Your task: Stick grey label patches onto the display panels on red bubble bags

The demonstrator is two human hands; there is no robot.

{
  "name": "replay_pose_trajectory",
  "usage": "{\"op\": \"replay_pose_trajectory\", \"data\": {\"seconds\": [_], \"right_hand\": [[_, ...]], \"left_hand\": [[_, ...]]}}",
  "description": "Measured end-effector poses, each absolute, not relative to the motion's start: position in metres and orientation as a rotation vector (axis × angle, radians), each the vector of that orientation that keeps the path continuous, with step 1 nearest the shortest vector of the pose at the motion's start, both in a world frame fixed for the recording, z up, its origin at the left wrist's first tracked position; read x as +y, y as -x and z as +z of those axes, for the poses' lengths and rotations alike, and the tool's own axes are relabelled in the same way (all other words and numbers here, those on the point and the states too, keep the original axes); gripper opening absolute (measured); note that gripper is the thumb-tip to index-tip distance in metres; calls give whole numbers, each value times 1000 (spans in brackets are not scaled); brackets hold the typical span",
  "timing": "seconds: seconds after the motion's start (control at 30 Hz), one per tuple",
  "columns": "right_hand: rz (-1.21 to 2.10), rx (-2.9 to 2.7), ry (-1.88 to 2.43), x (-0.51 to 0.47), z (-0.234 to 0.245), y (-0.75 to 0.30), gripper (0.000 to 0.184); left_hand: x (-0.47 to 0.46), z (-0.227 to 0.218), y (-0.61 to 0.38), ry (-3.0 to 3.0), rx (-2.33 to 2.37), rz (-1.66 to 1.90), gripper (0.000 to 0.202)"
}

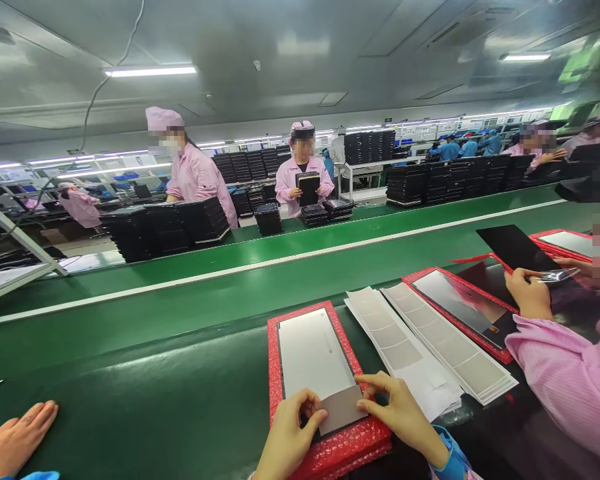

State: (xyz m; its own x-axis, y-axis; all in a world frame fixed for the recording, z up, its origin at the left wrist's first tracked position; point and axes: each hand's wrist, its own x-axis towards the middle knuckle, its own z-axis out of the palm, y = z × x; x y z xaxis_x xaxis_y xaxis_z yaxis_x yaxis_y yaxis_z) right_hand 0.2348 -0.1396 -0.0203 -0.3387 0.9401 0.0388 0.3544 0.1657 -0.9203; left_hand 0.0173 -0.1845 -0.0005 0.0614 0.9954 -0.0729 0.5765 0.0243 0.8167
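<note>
The wearer's left hand (290,433) and right hand (400,413) rest at the near edge of the work surface, wrists low and fingers turned toward each other. Both hands are clenched on one grey film sheet (343,408): the left thumb and fingers pinch its lower-left part, and the right thumb and forefinger pinch its right edge. The sheet lies over the near end of a pale rectangular display panel (315,357). The panel sits in a red foam tray (275,360) on a green conveyor belt (130,360). A third hand (15,440), belonging to another person, lies flat and open on the belt at near left, well apart from the tray.

To the right of the tray lie two overlapping stacks of white backing sheets (430,343), each printed with a row of grey rectangles. Further right are three more red trays (460,313); the nearest holds a pale panel. A co-worker's right-side pink sleeve (570,380) reaches in there, and that person's hand (527,293) holds a dark panel (517,248) beside a strip of clear film (555,275).

On a far belt (320,230), stacks of black panels (165,230) stand in rows. Two co-workers in pink smocks (195,173) stand beyond it; one holds a black panel (309,189) upright.
</note>
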Motion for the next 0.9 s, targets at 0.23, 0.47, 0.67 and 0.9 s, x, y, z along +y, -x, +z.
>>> {"op": "replay_pose_trajectory", "data": {"seconds": [0.23, 0.47, 0.67, 0.9], "right_hand": [[1270, -1823, 1130, -139, -22, -237, 45], [1289, -1831, 1079, -141, -18, -237, 35], [1287, -1813, 1089, -143, -19, -236, 31], [1260, -1839, 1108, -143, -21, -237, 27]], "left_hand": [[-185, 1, -16, -1644, 1603, 709, 15], [-184, 1, -18, -1621, 1648, 681, 15], [-183, 3, -18, -1622, 1636, 688, 13], [-183, 2, -18, -1616, 1634, 703, 12]]}}
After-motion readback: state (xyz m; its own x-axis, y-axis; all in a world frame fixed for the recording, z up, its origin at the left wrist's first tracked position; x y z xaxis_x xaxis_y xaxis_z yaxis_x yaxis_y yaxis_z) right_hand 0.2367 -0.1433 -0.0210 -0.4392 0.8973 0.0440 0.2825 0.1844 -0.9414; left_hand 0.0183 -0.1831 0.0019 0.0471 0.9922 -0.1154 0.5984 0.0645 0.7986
